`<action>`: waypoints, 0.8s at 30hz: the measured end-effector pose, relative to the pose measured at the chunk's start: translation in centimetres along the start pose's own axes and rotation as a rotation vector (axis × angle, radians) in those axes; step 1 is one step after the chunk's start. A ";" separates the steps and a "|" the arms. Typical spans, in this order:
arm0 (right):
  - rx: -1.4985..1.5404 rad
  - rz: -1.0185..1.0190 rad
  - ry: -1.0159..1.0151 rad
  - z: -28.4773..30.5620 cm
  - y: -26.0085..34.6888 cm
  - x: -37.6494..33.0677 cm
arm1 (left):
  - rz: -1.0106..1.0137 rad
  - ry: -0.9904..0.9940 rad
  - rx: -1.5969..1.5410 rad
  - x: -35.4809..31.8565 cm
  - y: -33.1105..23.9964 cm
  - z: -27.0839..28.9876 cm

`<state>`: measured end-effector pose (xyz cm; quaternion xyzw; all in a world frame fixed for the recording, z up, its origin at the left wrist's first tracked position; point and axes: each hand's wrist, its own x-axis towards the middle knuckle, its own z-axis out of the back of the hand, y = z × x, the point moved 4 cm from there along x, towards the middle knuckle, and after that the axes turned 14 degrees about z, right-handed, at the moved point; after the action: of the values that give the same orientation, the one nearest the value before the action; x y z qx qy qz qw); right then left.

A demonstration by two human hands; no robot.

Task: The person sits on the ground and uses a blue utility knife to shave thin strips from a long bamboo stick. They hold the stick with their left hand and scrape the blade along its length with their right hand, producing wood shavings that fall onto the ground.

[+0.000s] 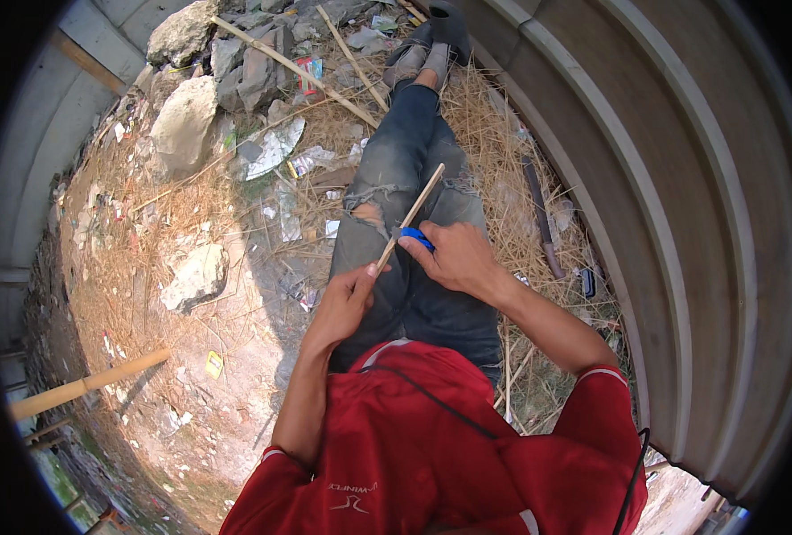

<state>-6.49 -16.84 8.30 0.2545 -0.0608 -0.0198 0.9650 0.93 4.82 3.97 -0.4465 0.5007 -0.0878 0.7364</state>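
Where the stick (425, 191) lies: slanting over ripped jeans (373, 178).
Left hand (344, 305): from afar, I see fingers pinching the stick's near end.
Right hand (460, 255): fingers gripping a blue object (416, 237) at mid-stick.

Stick (426, 193): pale straw-tan. Tool (416, 238): bright blue. Shirt (431, 473): red, white cuff bands, white emblem. Cord (431, 399): black. Trousers (405, 134): dark slate blue, fading to grey at the knees. Shoe (450, 34): dark grey. Ground (226, 383): dusty tan, speckled white. Rocks (184, 125), ground's far left corner: beige and grey. Bamboo pole (102, 380), ground's left edge: golden yellow. Small packet (214, 364): yellow. Straw (478, 120): golden tan. Ribbed wall (659, 205), ground's right edge: grey-brown, paler stripes.
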 end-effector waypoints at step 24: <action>0.469 -0.260 -0.399 3.8 -5.9 0.7 | -0.101 -0.149 0.197 0.1 -0.5 0.9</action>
<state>-6.31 -23.90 8.75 0.4664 -0.2186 -0.1779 0.8384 1.87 4.99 4.37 -0.4016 0.4106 -0.1401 0.8065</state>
